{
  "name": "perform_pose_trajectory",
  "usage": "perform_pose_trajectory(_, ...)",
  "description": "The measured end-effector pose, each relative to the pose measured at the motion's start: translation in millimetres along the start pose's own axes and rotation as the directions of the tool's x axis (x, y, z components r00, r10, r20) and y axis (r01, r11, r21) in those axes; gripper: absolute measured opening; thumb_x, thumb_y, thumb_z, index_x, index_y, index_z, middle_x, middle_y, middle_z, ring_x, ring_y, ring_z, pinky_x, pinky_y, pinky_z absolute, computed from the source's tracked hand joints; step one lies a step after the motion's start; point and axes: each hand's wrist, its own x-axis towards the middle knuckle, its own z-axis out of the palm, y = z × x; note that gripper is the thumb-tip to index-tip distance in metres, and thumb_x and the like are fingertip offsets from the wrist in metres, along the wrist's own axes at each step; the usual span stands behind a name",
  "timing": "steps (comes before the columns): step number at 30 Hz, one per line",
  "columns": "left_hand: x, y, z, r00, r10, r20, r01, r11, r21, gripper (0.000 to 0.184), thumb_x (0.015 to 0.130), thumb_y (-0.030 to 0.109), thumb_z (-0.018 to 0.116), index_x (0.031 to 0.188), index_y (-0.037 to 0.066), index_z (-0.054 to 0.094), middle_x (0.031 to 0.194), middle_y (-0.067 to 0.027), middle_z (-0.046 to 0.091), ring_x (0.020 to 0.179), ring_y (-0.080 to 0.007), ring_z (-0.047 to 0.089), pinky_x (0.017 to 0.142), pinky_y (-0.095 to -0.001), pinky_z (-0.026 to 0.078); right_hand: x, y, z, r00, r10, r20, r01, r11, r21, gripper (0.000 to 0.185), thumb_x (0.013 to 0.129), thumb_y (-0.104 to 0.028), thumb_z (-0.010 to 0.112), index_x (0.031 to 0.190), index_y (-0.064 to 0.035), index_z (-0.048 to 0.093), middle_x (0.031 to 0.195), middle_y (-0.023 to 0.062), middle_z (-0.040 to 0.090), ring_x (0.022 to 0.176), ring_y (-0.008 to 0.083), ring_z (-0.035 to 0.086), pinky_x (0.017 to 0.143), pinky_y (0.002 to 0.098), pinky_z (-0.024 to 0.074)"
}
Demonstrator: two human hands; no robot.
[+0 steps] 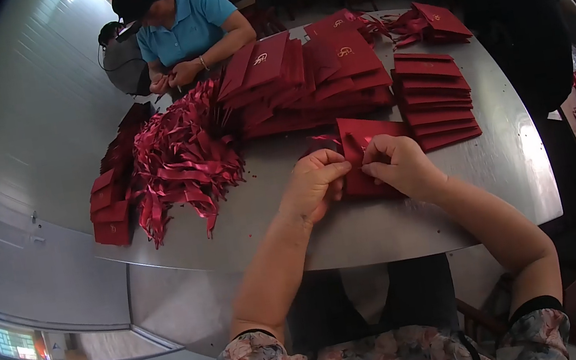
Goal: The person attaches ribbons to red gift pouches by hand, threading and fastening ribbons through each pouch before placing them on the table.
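A flat red gift bag lies on the table in front of me, partly covered by my hands. My left hand is closed in a pinch at the bag's left edge, with dark red ribbon showing behind its fingers. Over the bag's middle, my right hand is also pinched, and a shiny bit of ribbon shows by its fingertips. The two hands almost meet; the ribbon between their fingertips is mostly hidden. Beyond them lies a big heap of red gift bags, some with gold lettering.
A tangled pile of red ribbons lies to the left, beside more bags. At right stands a neat stack of bags. Across the metal table, a person in a blue shirt handles something small. Another person in dark clothes is at right.
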Motion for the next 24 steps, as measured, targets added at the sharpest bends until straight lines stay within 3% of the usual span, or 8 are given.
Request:
perform_pose_trajectory(2,2.6,-3.2,-2.6,0.999,0.038,0.021,-0.040,0.995,0.088,0.009,0.088,0.006,0.067,0.092,0.007,0.059,0.070,0.0008,0.059,0.056,-0.0075,0.053,0.048,-0.0240,0.041,0.6,7.3,1.7,0.997,-0.056,-0.062,0.046,0.988,-0.147,0.006,0.086,-0.002,0.066,0.087,0.0013,0.062,0.077,0.0012,0.061,0.067,0.0074,0.058,0.061,0.0232,0.0483)
perform_pose_trajectory(12,1.1,-6.9,3.3,0.994,0.099,0.036,-0.103,0.981,0.162,0.007,0.090,0.008,0.064,0.094,0.004,0.060,0.073,-0.0011,0.059,0.058,-0.0088,0.056,0.051,-0.0251,0.047,-2.9,-5.5,-1.5,0.998,-0.056,-0.037,0.049,0.986,-0.162,0.006,0.084,-0.002,0.067,0.087,0.0009,0.063,0.073,0.0016,0.060,0.065,0.0067,0.057,0.060,0.0248,0.0467)
perform_pose_trajectory(15,2.6,-8.3,5.1,0.995,0.092,0.039,-0.098,0.981,0.165,0.008,0.090,0.006,0.066,0.095,0.004,0.060,0.077,-0.0016,0.061,0.058,-0.0091,0.056,0.051,-0.0247,0.046,-4.1,-4.2,-2.7,0.989,-0.147,-0.006,0.142,0.963,-0.228,0.006,0.083,-0.001,0.066,0.087,0.0011,0.063,0.073,0.0061,0.062,0.066,0.0106,0.057,0.060,0.0280,0.0468)
perform_pose_trajectory(17,3.5,-9.6,5.4,0.991,0.121,0.059,-0.131,0.968,0.214,0.007,0.090,0.007,0.064,0.094,0.003,0.060,0.075,-0.0019,0.061,0.059,-0.0086,0.057,0.051,-0.0240,0.048,-2.6,5.0,-0.4,0.954,-0.298,-0.034,0.274,0.912,-0.305,0.006,0.081,0.000,0.065,0.086,0.0003,0.063,0.076,0.0128,0.064,0.067,0.0210,0.062,0.062,0.0328,0.0485)
perform_pose_trajectory(18,3.9,-10.4,5.7,0.991,0.117,0.059,-0.127,0.968,0.215,0.007,0.090,0.007,0.064,0.094,0.003,0.060,0.075,-0.0019,0.061,0.059,-0.0086,0.057,0.051,-0.0240,0.048,-3.1,4.9,-0.2,0.955,-0.295,-0.037,0.271,0.914,-0.302,0.006,0.081,0.000,0.065,0.086,0.0003,0.063,0.076,0.0128,0.064,0.067,0.0210,0.062,0.062,0.0328,0.0485)
perform_pose_trajectory(20,4.0,-11.8,6.5,0.989,0.133,0.065,-0.146,0.947,0.285,0.008,0.090,0.007,0.065,0.096,0.004,0.060,0.079,-0.0021,0.062,0.060,-0.0086,0.057,0.053,-0.0240,0.049,-3.9,2.7,1.8,0.902,-0.431,0.012,0.382,0.786,-0.486,0.007,0.080,0.000,0.064,0.085,0.0006,0.060,0.081,0.0177,0.064,0.072,0.0329,0.063,0.064,0.0390,0.0502)
perform_pose_trajectory(24,-1.8,-8.5,16.5,0.986,0.159,0.050,-0.166,0.905,0.392,0.007,0.091,0.008,0.065,0.093,0.003,0.060,0.075,-0.0029,0.062,0.060,-0.0072,0.058,0.052,-0.0226,0.049,-11.6,0.8,12.4,0.919,-0.382,0.095,0.340,0.649,-0.681,0.014,0.078,-0.002,0.061,0.091,0.0006,0.057,0.085,0.0190,0.063,0.078,0.0375,0.064,0.069,0.0454,0.0527)
